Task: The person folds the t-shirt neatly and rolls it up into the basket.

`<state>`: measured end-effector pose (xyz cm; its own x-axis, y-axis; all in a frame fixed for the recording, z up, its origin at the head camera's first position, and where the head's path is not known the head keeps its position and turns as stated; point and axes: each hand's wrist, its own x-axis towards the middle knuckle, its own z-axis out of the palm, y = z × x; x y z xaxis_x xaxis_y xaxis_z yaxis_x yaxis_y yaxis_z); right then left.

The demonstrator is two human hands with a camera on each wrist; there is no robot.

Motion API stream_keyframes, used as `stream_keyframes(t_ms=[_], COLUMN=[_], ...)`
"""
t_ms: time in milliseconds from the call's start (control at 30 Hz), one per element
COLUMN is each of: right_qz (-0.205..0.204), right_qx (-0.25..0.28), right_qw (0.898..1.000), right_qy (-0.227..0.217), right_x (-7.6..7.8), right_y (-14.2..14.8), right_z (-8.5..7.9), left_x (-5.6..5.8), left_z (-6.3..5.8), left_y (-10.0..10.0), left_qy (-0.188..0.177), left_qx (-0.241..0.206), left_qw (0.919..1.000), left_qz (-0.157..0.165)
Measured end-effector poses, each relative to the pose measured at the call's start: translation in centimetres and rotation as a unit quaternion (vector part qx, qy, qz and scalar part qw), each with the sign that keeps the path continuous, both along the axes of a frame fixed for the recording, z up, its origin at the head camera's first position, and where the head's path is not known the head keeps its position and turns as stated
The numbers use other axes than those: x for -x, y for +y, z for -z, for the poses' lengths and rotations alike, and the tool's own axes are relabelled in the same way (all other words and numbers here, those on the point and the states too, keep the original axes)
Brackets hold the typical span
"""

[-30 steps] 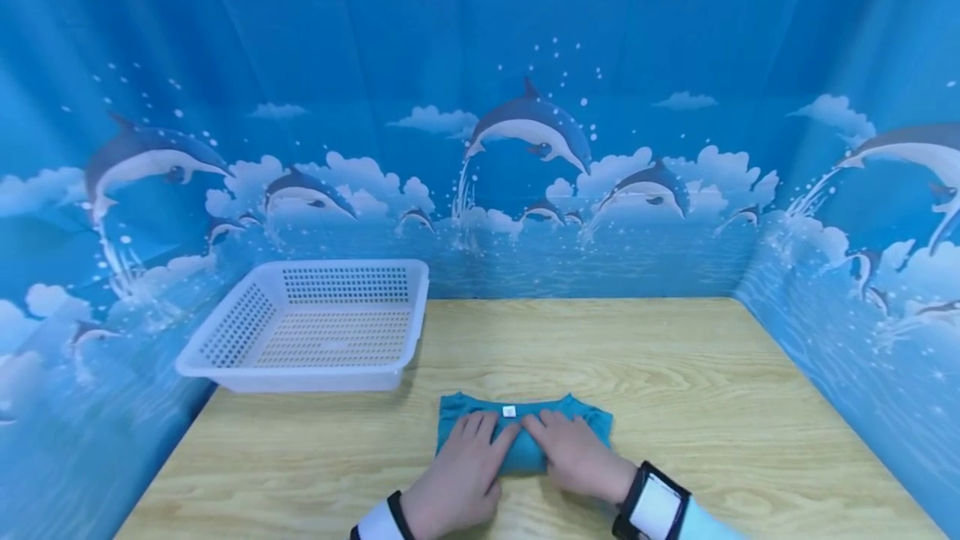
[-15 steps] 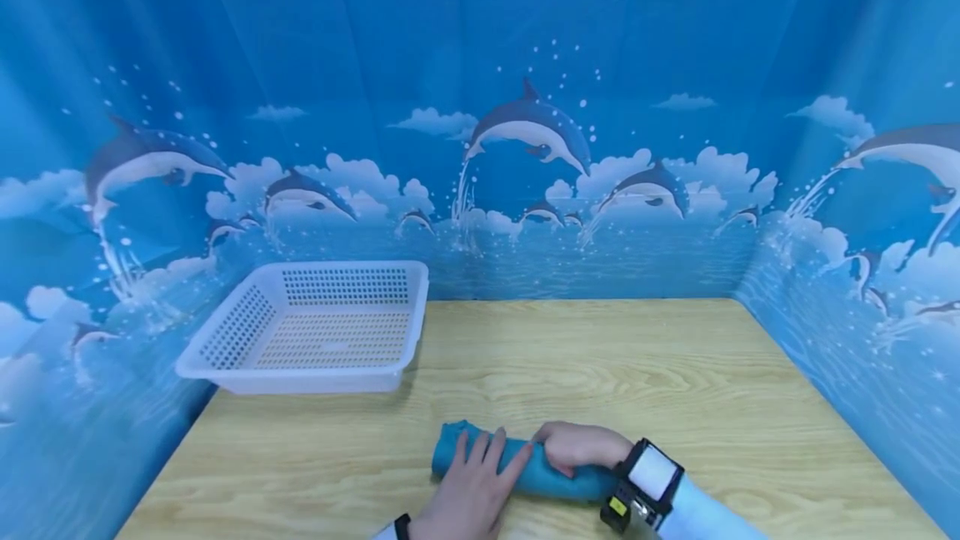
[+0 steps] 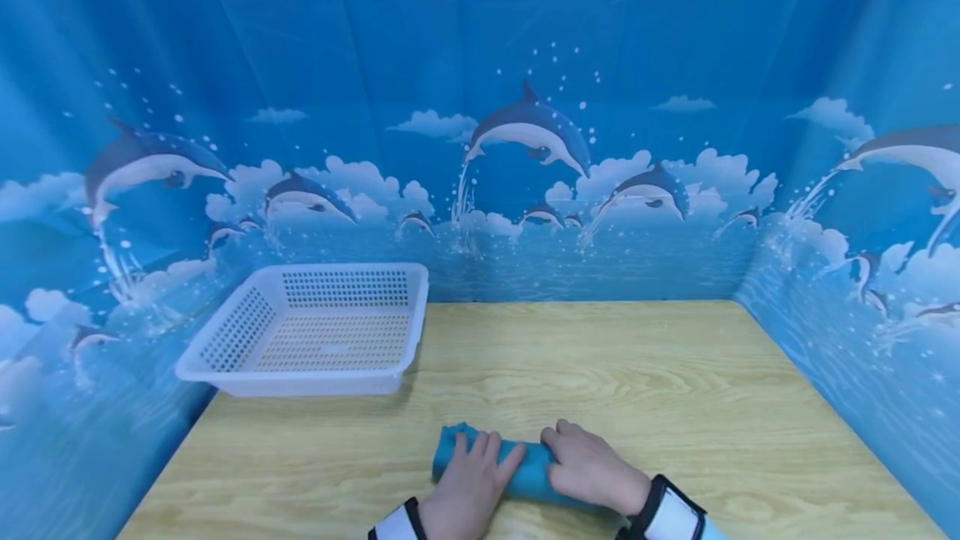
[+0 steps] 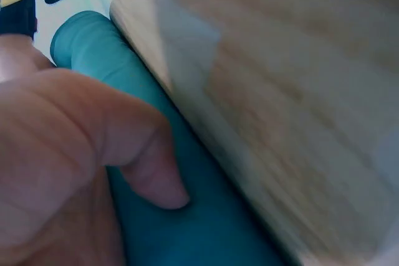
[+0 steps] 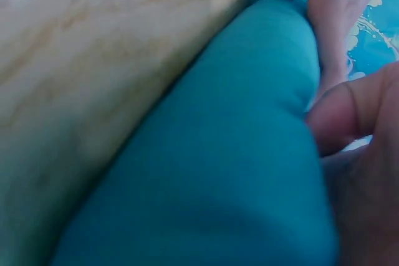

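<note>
A teal shirt [image 3: 534, 475], rolled into a thick tube, lies crosswise near the front of the wooden table. Over its left part, my left hand [image 3: 467, 490] holds the roll, fingers spread across the top; in the left wrist view its bent thumb [image 4: 156, 172] presses the cloth. The right hand [image 3: 596, 469] grips the right part with curled fingers over the far side. Up close in the right wrist view, a digit [image 5: 340, 116] of that hand dents the teal fabric [image 5: 218, 147]. The roll's right end is partly hidden by the right hand.
A white perforated plastic basket [image 3: 311, 382] stands at the back left, with nothing seen inside. Bare wood tabletop [image 3: 637, 373] extends behind and right of the shirt. A blue dolphin-print curtain [image 3: 480, 257] encloses the back and sides.
The shirt, flat at its collar end with a white label showing a second ago, is now rolled up toward me. Since half a second ago, the right hand has turned and shifted its hold.
</note>
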<state>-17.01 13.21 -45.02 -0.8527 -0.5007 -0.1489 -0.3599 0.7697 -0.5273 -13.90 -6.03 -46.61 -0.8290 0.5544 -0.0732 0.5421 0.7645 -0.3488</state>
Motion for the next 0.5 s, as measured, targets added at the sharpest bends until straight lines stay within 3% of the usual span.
stream_keyframes(t_ms=[67,200,367,433,500], right_qz=[-0.004,-0.005,-0.006,-0.005,-0.004], right_qx=[-0.025,-0.045,-0.048,-0.045,-0.039], right_qw=[0.999,0.997,0.995,0.995,0.996], right_qy=[0.037,0.069,0.082,0.084,0.085], right_x=[-0.2,-0.7,-1.2,-1.1,-1.1], right_y=[0.3,0.8,1.4,1.6,2.0], right_z=[-0.4,-1.0,-1.6,-1.8,-2.0], left_x=[0.5,1.8,3.7,4.4,4.8], left_z=[0.0,-0.5,-1.4,-1.9,-2.3], left_y=[0.2,0.3,0.4,0.2,-0.1], left_qy=[-0.006,-0.072,-0.167,-0.227,-0.295], left_qx=[-0.013,-0.047,-0.103,-0.144,-0.194], left_qw=[0.9999,0.9963,0.9800,0.9617,0.9325], left_qz=[0.000,-0.013,-0.034,-0.053,-0.077])
